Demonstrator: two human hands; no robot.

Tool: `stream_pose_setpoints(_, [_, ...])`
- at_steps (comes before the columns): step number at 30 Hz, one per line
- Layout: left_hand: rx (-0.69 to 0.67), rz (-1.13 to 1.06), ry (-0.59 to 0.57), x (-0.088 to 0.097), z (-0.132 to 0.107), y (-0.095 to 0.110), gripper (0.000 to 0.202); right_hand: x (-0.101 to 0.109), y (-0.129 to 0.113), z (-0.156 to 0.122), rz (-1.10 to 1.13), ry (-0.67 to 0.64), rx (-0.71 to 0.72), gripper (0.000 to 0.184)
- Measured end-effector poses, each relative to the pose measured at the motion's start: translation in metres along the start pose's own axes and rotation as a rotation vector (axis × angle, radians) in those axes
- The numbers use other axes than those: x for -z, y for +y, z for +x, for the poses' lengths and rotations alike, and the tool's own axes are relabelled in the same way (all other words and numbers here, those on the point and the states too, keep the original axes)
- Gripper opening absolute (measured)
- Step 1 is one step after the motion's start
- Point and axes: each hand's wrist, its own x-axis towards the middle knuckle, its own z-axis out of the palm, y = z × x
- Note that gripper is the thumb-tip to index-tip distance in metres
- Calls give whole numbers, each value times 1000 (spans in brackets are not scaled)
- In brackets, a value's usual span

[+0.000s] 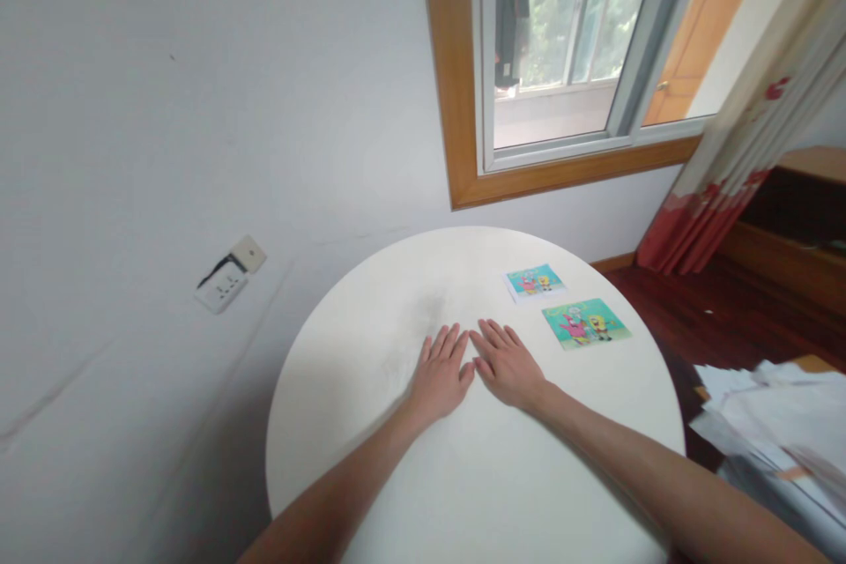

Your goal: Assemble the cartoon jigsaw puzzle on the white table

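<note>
My left hand (441, 373) lies flat, palm down, on the round white table (370, 423), fingers stretched out and close together. My right hand (508, 361) lies flat beside it, fingers also stretched out, thumbs almost touching. Neither hand holds anything. To the right of my right hand lies a cartoon picture card (585, 322) with a turquoise background. A smaller card (535, 282) with a white border lies just behind it, nearer the wall.
A white wall with a socket (229, 276) stands to the left. A wood-framed window (561, 62) is behind the table. A red and cream curtain (740, 159) hangs at the right. Papers (780, 423) are piled at the lower right over a dark wooden floor.
</note>
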Motion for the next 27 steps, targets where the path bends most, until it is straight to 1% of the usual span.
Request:
stream_pose_setpoints(8, [10, 63, -24, 2, 1, 2, 55, 5, -3, 0, -6, -15, -10, 55])
stream_pose_setpoints(14, [22, 124, -41, 5, 2, 3, 55, 4, -2, 0, 4, -7, -14, 54])
stream_pose_setpoints(27, [13, 77, -30, 1, 3, -2, 55, 3, -1, 1, 32, 20, -10, 52])
